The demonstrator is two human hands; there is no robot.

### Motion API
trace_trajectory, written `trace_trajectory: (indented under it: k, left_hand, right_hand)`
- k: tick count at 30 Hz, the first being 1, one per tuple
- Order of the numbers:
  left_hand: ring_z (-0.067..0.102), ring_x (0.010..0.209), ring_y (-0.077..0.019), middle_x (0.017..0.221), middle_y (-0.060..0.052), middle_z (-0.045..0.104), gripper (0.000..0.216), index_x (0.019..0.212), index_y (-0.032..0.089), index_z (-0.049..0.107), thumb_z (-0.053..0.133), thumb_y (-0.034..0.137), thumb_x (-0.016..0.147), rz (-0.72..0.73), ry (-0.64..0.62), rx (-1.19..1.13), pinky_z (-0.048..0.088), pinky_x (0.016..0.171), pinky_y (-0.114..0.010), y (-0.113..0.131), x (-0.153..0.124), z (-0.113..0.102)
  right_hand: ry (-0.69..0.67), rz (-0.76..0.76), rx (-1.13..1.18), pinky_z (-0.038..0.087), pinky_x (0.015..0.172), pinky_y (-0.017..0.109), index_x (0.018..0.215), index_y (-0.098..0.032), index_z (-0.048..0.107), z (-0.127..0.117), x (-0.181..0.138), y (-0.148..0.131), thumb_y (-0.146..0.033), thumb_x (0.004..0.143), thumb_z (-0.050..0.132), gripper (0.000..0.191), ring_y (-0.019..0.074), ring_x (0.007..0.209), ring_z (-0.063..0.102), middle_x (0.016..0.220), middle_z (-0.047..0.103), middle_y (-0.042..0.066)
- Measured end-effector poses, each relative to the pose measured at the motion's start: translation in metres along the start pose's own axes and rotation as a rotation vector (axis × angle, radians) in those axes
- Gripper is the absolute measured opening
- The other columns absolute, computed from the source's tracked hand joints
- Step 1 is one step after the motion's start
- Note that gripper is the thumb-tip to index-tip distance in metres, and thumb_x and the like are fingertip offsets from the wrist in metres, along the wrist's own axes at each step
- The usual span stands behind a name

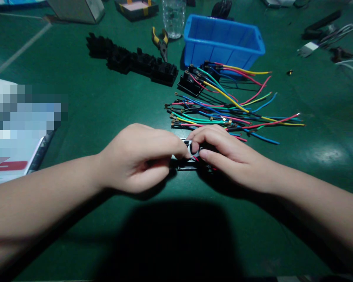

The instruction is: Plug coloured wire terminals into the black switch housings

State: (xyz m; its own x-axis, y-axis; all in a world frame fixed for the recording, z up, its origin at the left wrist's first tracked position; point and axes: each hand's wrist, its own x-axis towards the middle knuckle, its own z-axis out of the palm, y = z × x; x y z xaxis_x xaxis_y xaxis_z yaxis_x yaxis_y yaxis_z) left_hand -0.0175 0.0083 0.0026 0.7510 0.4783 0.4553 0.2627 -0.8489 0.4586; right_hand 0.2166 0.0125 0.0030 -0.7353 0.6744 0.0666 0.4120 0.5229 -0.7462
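A small black plastic housing (187, 167) sits on the green table between my hands, largely covered by the fingers. My left hand (144, 158) is closed, its curled fingers and thumb gripping the housing's left side. From the right, my right hand (233, 156) bends its fingers round the other side, with thumb and fingertips near a short red wire (195, 159). A pale curved piece (190, 147) shows at the fingertips; its kind cannot be made out. Just beyond the hands lies a bundle of coloured wires (211, 120) with metal terminals on their ends.
Behind the bundle stand black housings with wires (191, 84) and a blue bin (223, 43). A row of black plastic parts (135, 62), yellow-handled pliers (161, 43) and a clear cup (173, 19) lie further back. Cables with a white plug (308, 49) are at far right.
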Motion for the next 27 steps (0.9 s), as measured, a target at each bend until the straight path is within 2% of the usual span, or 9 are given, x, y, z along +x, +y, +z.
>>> trace_trajectory:
  k: [2, 4, 8, 11, 19, 27]
  left_hand:
    - [0.068, 0.079, -0.0164, 0.089, -0.004, 0.070, 0.025, 0.094, 0.022, 0.057, 0.051, 0.004, 0.077, -0.102, 0.153, -0.086, 0.052, 0.067, -0.028, 0.0004, -0.0005, 0.0006]
    - [0.065, 0.079, -0.0176, 0.087, -0.004, 0.066, 0.023, 0.092, 0.023, 0.055, 0.055, 0.006, 0.077, -0.159, 0.234, -0.081, 0.052, 0.068, -0.032, 0.0008, 0.0002, 0.0013]
    - [0.060, 0.074, -0.0167, 0.079, -0.003, 0.063, 0.018, 0.091, 0.023, 0.053, 0.054, 0.008, 0.080, -0.080, 0.119, 0.019, 0.049, 0.068, -0.031, -0.0007, 0.0038, 0.0021]
    - [0.058, 0.073, -0.0159, 0.080, -0.003, 0.063, 0.016, 0.092, 0.021, 0.053, 0.051, 0.008, 0.082, -0.041, 0.080, 0.065, 0.047, 0.067, -0.029, -0.0028, 0.0055, 0.0017]
    - [0.057, 0.072, -0.0174, 0.079, -0.004, 0.061, 0.012, 0.090, 0.021, 0.053, 0.050, 0.012, 0.082, -0.073, 0.073, 0.138, 0.045, 0.065, -0.029, -0.0057, 0.0054, 0.0027]
    - [0.060, 0.078, -0.0162, 0.088, -0.004, 0.065, 0.016, 0.101, 0.018, 0.057, 0.055, 0.016, 0.085, -0.116, -0.018, 0.119, 0.046, 0.068, -0.027, -0.0016, 0.0060, 0.0036]
  right_hand:
    - [0.002, 0.019, 0.020, 0.040, 0.097, 0.042, 0.093, -0.022, 0.054, -0.0008, 0.0000, -0.0010, -0.019, 0.094, 0.042, 0.012, 0.0231, 0.108, 0.053, 0.107, 0.063, 0.006]
    - [0.008, 0.031, 0.028, 0.040, 0.098, 0.043, 0.094, -0.023, 0.054, -0.0012, -0.0002, -0.0014, -0.017, 0.091, 0.045, 0.011, 0.0239, 0.110, 0.053, 0.110, 0.063, 0.006]
    - [0.012, 0.027, 0.014, 0.040, 0.098, 0.044, 0.095, -0.023, 0.054, -0.0005, -0.0006, -0.0008, -0.017, 0.088, 0.050, 0.011, 0.0247, 0.111, 0.053, 0.111, 0.062, 0.006]
    - [0.019, 0.021, 0.001, 0.040, 0.098, 0.042, 0.094, -0.023, 0.054, 0.0003, -0.0007, -0.0005, -0.016, 0.086, 0.052, 0.011, 0.0246, 0.111, 0.053, 0.110, 0.061, 0.006]
    - [0.026, -0.012, -0.013, 0.040, 0.097, 0.040, 0.095, -0.022, 0.053, 0.0020, -0.0003, 0.0014, -0.017, 0.085, 0.057, 0.012, 0.0228, 0.108, 0.052, 0.108, 0.061, 0.006]
    - [0.025, -0.001, 0.001, 0.041, 0.095, 0.039, 0.095, -0.021, 0.055, 0.0011, 0.0004, 0.0009, -0.017, 0.085, 0.058, 0.011, 0.0218, 0.105, 0.052, 0.105, 0.061, 0.006]
